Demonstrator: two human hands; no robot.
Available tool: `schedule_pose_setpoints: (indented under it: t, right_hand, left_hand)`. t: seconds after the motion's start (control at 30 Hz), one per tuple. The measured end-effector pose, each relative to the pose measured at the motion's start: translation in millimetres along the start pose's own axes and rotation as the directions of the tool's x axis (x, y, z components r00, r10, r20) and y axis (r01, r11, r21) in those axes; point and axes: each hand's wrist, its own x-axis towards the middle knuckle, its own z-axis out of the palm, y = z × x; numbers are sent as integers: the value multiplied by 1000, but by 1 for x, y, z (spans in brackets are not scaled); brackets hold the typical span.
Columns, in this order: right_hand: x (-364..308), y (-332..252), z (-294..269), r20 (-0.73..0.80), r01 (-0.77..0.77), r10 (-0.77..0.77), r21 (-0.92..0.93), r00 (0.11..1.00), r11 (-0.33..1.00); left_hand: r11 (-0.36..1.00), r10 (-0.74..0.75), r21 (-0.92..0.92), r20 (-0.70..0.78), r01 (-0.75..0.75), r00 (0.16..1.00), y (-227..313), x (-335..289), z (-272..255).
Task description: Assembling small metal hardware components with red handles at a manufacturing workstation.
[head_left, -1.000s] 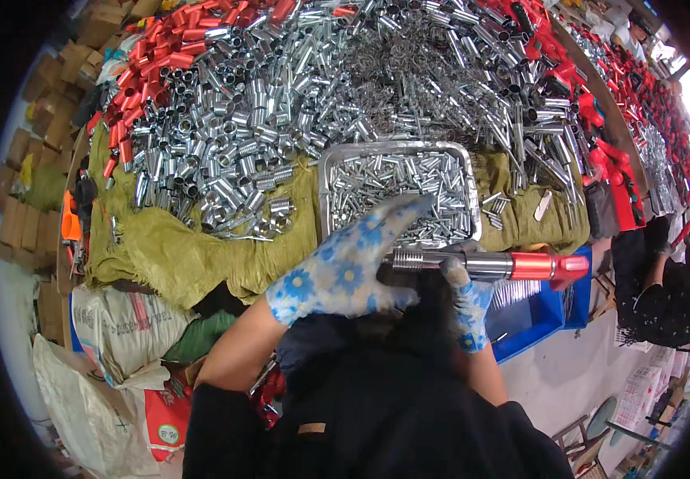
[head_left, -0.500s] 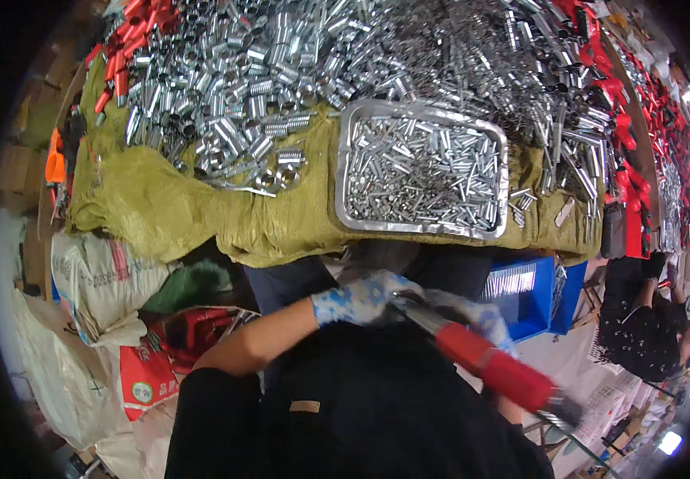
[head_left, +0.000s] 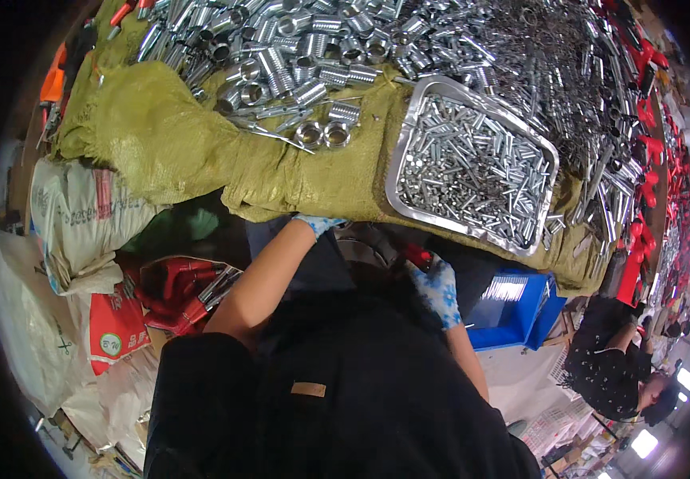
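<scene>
Below the sacking (head_left: 281, 177), our right hand (head_left: 437, 290) is closed around the red tool (head_left: 417, 255), close in, presumably for control; our left hand (head_left: 319, 224) is half hidden, grip impossible to tell. The tray (head_left: 464, 227) sits edgeside, likely for reach.

Glossy, ribbed silver metal cylinders (head_left: 277, 73) contrast with rough, woven yellow-green plastic-looking sacking (head_left: 177, 144). The rectangular silver metal tray (head_left: 402, 144) is shiny and smooth; the white, blue-flowered fabric glove (head_left: 439, 292) looks matt, the rounded red piece (head_left: 418, 255) glossy.
</scene>
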Motion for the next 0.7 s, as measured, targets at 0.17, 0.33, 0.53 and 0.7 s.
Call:
schedule_pose_setpoints:
  t: [0.17,0.33,0.53,0.7]
  right_hand:
    - [19,21,27,-18,78,-79,-83,997,994]
    - [30,7,31,73,22,0,-305,997,952]
    - [40,-24,53,309,447,-329,-508,893,736]
    - [76,-14,96,253,431,-356,-646,900,630]
  left_hand:
    - [992,-94,-93,-37,90,995,-8,-5,-4]
    - [969,-177,-187,-69,162,982,-6,-4,-8]
    - [933,-273,-267,-90,241,958,-6,-12,-19]
    - [929,-269,-297,-138,220,953,18,-6,-39]
